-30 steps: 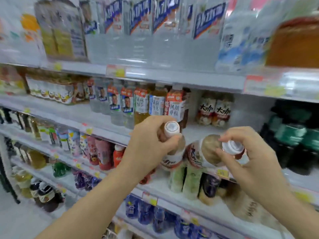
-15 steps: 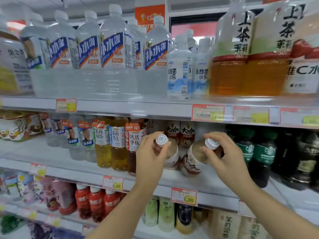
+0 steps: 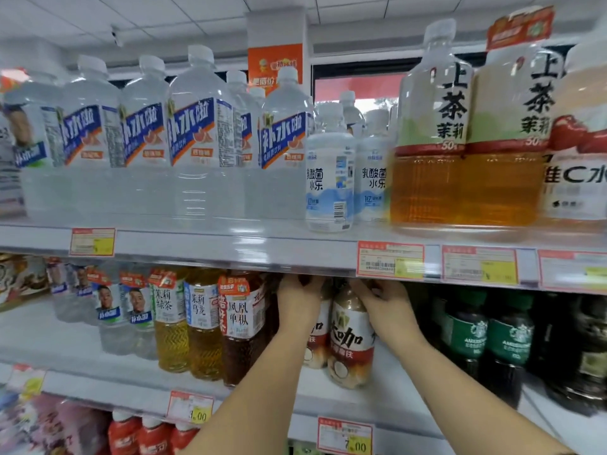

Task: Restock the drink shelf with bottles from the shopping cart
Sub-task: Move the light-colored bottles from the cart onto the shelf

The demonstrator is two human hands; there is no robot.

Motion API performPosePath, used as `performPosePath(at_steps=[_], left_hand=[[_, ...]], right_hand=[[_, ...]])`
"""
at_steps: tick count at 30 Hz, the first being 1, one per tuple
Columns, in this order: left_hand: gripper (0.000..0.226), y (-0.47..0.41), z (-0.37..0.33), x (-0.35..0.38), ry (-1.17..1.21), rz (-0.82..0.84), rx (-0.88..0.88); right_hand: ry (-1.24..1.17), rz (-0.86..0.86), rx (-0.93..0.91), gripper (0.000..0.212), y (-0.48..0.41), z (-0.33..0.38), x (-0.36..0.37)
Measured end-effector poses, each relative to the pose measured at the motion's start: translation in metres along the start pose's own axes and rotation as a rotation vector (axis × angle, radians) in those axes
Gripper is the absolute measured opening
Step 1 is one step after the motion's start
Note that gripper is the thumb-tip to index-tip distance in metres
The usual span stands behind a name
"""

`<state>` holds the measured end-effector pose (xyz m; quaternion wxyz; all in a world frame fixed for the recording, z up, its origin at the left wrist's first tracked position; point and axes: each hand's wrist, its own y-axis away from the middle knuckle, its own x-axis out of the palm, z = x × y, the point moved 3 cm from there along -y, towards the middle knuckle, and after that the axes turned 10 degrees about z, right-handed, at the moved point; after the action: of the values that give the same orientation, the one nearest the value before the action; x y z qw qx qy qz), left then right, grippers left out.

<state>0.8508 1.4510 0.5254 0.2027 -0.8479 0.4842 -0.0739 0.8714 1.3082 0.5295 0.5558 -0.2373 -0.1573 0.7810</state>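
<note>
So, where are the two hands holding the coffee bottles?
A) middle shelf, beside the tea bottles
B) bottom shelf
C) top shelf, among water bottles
A: the left hand and right hand grip the coffee bottles on the middle shelf, right of the tea bottles.

I see my left hand (image 3: 300, 302) and right hand (image 3: 387, 308) bare, both forearms (image 3: 262, 385) bare too, to the edge of view.

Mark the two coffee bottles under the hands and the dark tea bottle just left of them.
left coffee bottle (image 3: 319, 328): head view, on the visible strip of its label.
right coffee bottle (image 3: 349, 339): head view, on the label's black lettering.
dark tea bottle (image 3: 241, 316): head view, on its white label.
</note>
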Motion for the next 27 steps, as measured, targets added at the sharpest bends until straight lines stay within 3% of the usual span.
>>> performPosePath(at_steps=[4, 7, 9, 12, 16, 23, 27], left_hand=[[0.022, 0.008, 0.010, -0.001, -0.034, 0.047, 0.058], [0.048, 0.025, 0.023, -0.003, -0.055, 0.124, 0.128], [0.066, 0.034, 0.044, -0.007, -0.087, 0.196, 0.070], [0.067, 0.040, 0.074, -0.011, -0.107, 0.331, -0.133], [0.064, 0.026, 0.084, -0.009, -0.171, 0.340, -0.252], [0.059, -0.001, 0.097, 0.012, -0.255, 0.171, -0.315], [0.071, -0.019, 0.102, 0.021, -0.261, 0.134, -0.307]], right_hand=[[0.044, -0.019, -0.035, 0.018, 0.006, -0.005, 0.008], [0.081, 0.046, 0.058, 0.041, 0.027, -0.029, 0.010], [0.148, 0.176, 0.178, 0.061, 0.043, -0.052, 0.014], [0.318, 0.236, 0.310, 0.081, 0.046, -0.072, 0.011], [0.358, 0.208, 0.340, 0.070, 0.026, -0.076, 0.004], [0.332, 0.170, 0.351, 0.068, -0.012, -0.101, 0.000], [0.332, 0.124, 0.342, 0.058, -0.023, -0.111, 0.008]])
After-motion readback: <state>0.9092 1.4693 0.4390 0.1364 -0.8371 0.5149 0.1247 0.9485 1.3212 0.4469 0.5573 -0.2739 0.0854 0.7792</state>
